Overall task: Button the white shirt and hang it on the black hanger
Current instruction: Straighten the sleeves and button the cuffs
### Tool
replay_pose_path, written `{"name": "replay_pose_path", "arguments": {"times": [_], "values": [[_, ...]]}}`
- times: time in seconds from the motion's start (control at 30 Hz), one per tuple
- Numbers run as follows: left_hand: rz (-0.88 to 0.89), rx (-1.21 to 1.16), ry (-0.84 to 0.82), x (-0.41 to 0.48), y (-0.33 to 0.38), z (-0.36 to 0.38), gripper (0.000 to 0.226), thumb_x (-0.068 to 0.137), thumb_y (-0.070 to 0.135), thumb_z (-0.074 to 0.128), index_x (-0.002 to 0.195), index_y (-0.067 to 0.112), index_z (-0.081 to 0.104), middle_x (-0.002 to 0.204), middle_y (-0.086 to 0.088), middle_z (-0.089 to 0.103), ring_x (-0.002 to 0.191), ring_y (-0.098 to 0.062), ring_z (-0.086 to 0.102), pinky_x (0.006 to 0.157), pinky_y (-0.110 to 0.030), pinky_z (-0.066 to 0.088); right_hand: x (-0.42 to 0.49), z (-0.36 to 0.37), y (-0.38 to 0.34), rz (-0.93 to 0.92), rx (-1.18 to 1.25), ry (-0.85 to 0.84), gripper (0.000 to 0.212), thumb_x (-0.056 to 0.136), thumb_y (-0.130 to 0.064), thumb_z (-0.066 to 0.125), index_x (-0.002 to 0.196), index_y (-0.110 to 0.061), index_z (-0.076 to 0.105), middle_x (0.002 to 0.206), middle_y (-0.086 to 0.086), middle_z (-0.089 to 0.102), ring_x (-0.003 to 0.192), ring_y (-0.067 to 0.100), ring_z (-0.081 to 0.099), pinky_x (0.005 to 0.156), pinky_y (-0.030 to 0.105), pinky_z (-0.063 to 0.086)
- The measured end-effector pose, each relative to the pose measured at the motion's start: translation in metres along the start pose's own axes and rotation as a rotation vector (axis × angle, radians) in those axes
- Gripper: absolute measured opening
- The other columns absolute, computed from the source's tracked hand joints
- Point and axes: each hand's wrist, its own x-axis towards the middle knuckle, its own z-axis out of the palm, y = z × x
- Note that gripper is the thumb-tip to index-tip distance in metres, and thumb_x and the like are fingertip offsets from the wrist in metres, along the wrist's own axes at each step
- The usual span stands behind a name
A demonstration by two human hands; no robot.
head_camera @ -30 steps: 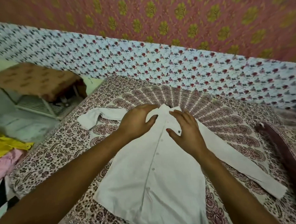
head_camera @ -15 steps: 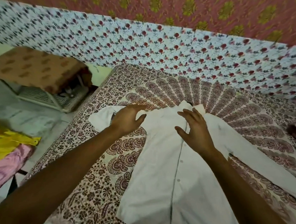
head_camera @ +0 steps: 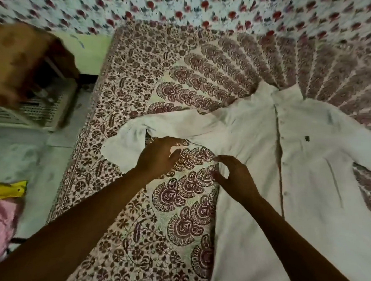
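The white shirt (head_camera: 307, 177) lies flat, front up, on the patterned bedsheet (head_camera: 164, 238), collar toward the wall, its placket closed with a row of buttons showing. Its left sleeve (head_camera: 137, 132) stretches out toward the bed's left edge. My left hand (head_camera: 157, 156) sits on the lower edge of that sleeve, and a bit of white cloth shows between its fingers. My right hand (head_camera: 231, 176) is at the shirt's left side edge below the armpit, thumb and forefinger curved in a C around the edge. No black hanger is in view.
A floral cloth (head_camera: 237, 6) covers the wall behind the bed. Left of the bed stand a stool with a brown cover (head_camera: 14, 54) and a white basket (head_camera: 34, 109). Yellow (head_camera: 8, 189) and pink (head_camera: 2, 223) clothes lie on the floor.
Both hands left the collar and moved left and down, the left to the sleeve, the right to the shirt's side edge. The camera swung closer and left.
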Motion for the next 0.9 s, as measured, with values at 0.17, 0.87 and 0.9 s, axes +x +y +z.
{"name": "replay_pose_path", "arguments": {"times": [0.17, 0.87, 0.9], "values": [[0.023, 0.044, 0.015, 0.061, -0.047, 0.044, 0.053, 0.086, 0.048, 0.037, 0.132, 0.024, 0.047, 0.138, -0.002, 0.050, 0.125, -0.023, 0.047, 0.103, -0.058, 0.035, 0.043, 0.050, 0.015, 0.397, 0.587, 0.030, 0.008, 0.086, -0.013, 0.064, 0.091, -0.020, 0.066, 0.077, -0.004, 0.063, 0.058, 0.002, 0.053, 0.061, 0.022, 0.041], [-0.033, -0.039, 0.245, 0.197, -0.104, 0.072, 0.032, 0.091, 0.032, 0.057, 0.106, 0.005, 0.066, 0.103, -0.017, 0.067, 0.093, -0.030, 0.060, 0.076, -0.030, 0.042, 0.144, 0.093, 0.035, 0.716, 1.174, 0.205, 0.009, 0.085, 0.001, 0.062, 0.078, -0.003, 0.060, 0.055, 0.005, 0.061, 0.044, 0.011, 0.056, 0.043, 0.018, 0.044], [-0.059, -0.017, 0.231, 0.196, -0.107, 0.076, 0.030, 0.090, 0.029, 0.057, 0.106, 0.004, 0.066, 0.105, -0.020, 0.067, 0.096, -0.033, 0.060, 0.077, -0.031, 0.042, 0.143, 0.088, 0.040, 0.659, 0.985, 0.133, 0.013, 0.085, -0.003, 0.063, 0.073, -0.007, 0.061, 0.055, 0.004, 0.061, 0.046, 0.013, 0.057, 0.045, 0.019, 0.045]]}}
